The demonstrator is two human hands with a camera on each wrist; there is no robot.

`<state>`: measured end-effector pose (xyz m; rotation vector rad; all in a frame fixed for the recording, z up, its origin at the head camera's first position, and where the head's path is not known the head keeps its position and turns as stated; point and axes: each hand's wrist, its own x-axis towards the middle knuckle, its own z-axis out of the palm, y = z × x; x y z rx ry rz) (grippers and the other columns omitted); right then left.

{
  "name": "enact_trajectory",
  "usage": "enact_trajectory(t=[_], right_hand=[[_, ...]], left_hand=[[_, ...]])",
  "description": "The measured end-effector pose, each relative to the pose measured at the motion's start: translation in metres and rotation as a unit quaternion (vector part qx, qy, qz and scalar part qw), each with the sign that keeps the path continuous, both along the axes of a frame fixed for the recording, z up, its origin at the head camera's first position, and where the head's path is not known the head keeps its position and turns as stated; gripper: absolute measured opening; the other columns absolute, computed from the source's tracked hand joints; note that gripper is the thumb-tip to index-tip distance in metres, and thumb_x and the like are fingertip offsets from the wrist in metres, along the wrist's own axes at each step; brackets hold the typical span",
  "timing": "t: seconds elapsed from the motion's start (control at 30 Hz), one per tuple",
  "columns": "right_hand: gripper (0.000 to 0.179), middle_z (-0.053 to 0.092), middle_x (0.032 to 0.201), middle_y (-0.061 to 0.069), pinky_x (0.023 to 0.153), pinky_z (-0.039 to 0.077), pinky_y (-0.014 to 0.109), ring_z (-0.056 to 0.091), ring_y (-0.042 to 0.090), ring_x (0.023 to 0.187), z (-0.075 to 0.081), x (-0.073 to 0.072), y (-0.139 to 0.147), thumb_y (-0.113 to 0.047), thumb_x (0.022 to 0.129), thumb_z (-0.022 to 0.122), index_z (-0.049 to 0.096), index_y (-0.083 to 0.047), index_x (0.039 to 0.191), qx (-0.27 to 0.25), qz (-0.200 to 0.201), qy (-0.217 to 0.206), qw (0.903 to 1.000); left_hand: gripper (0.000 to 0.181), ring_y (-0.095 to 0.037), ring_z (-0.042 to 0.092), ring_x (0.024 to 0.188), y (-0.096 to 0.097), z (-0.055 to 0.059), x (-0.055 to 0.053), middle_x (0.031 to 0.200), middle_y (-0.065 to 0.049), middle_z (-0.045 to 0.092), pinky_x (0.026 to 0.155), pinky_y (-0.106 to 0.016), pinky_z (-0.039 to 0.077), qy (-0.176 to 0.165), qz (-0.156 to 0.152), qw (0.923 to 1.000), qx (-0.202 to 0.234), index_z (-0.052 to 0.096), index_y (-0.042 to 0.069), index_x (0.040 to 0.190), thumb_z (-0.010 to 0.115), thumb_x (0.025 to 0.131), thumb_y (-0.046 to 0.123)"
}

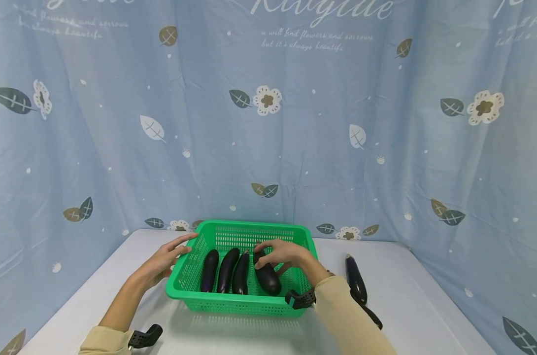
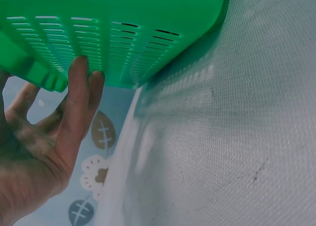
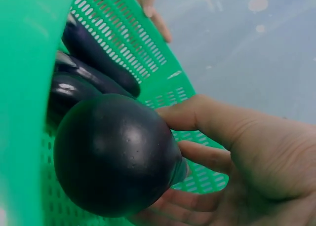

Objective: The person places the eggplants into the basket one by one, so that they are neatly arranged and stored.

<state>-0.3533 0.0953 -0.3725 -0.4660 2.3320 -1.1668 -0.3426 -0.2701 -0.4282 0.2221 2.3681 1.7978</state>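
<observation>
One left hand [image 1: 164, 260] rests spread fingers beneath a green plastic basket's rim [image 1: 224, 297], left-wrist view alone shows; right hand [image 1: 287, 253] clamps a black eggplant [image 3: 116, 157].

White table [image 1: 410, 281] with a green basket [image 1: 242, 305] and, right of it, dark eggplants [image 1: 356, 280]

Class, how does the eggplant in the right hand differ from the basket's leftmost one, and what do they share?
The held eggplant is plumper; the leftmost eggplant is slimmer. The right hand grips the held eggplant; no hand touches the leftmost eggplant. Both are dark and inside the basket.
</observation>
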Motion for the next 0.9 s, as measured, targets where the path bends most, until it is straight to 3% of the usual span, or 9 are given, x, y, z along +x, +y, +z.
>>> enact_trajectory(t=[0.53,0.9], right_hand=[[0.060,0.056,0.135,0.012,0.079,0.056,0.047,0.057,0.042,0.121,-0.003,-0.003,-0.010,-0.026,0.082,0.079,0.057,-0.019,0.137,0.024,-0.008,-0.030,0.9992],[0.057,0.057,0.133,0.011,0.079,0.056,0.048,0.059,0.041,0.117,-0.001,0.000,-0.015,-0.024,0.081,0.080,0.059,-0.019,0.135,0.029,0.005,-0.037,0.9989]], left_hand=[[0.058,-0.053,0.025,0.143,0.000,-0.001,0.001,0.165,-0.016,0.011,0.043,-0.023,0.032,0.005,-0.004,1.0000,0.000,0.033,0.034,0.153,0.054,0.099,0.044],[0.059,-0.055,0.021,0.143,0.000,-0.001,0.001,0.165,-0.015,0.009,0.043,-0.022,0.032,0.006,-0.007,1.0000,-0.001,0.033,0.034,0.153,0.054,0.099,0.044]])
